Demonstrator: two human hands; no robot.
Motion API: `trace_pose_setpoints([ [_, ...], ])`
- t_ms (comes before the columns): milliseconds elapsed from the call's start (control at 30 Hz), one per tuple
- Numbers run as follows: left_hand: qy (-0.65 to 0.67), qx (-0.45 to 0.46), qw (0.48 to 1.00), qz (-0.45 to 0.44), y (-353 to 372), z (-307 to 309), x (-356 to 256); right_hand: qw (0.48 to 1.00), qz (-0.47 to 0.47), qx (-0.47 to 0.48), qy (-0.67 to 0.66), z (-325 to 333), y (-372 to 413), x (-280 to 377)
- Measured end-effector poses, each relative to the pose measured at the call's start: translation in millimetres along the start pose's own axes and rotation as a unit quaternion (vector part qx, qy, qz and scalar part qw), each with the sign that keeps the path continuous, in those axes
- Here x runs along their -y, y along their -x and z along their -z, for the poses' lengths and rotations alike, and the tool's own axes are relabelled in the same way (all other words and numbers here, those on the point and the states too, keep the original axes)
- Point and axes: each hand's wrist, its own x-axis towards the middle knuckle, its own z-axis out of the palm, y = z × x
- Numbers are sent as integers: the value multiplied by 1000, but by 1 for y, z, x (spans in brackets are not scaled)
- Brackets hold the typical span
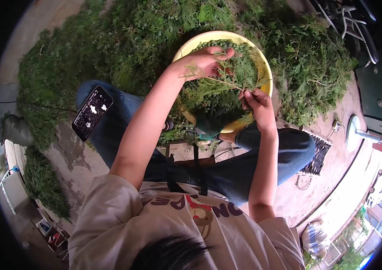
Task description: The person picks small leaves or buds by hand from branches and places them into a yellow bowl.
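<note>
My right hand pinches the stem of a green conifer sprig, holding it over a yellow basin. My left hand reaches in from the left above the basin, its thumb and fingers apart beside the sprig's leaves. Part of its fingers is hidden by the foliage. Small round green cones or berries lie in the basin along its far side. More leafy greenery fills the basin below my hands.
Large heaps of cut conifer branches lie to the left, behind and right of the basin. A phone rests on my left knee. A stand fan and a bicycle are at the right. A filled sack sits at lower right.
</note>
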Motion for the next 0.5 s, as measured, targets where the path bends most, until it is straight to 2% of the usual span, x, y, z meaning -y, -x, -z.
trace_pose_setpoints([
  [67,-41,-91,995,2,-11,1,3,999,-28,15,15,-4,2,3],
  [100,22,-118,993,-4,-8,-1,2,999,-27,14,15,-3,3,3],
  [133,22,-118,993,-5,-8,-4,-1,999,-29,19,-5,-1,2,1],
  [200,-111,-177,978,16,-11,-10,-7,999,-31,24,-25,-1,2,-3],
  [233,-109,-195,975,-10,-13,-11,-5,999,-34,8,-29,-2,2,-5],
  [333,-78,-198,977,7,-21,9,4,999,-43,-25,-13,-7,3,-4],
  [400,-30,-199,980,-11,-26,14,12,998,-48,-41,7,-13,6,-2],
  [500,6,-279,960,13,-39,20,27,995,-61,-84,-11,-21,8,-2],
])
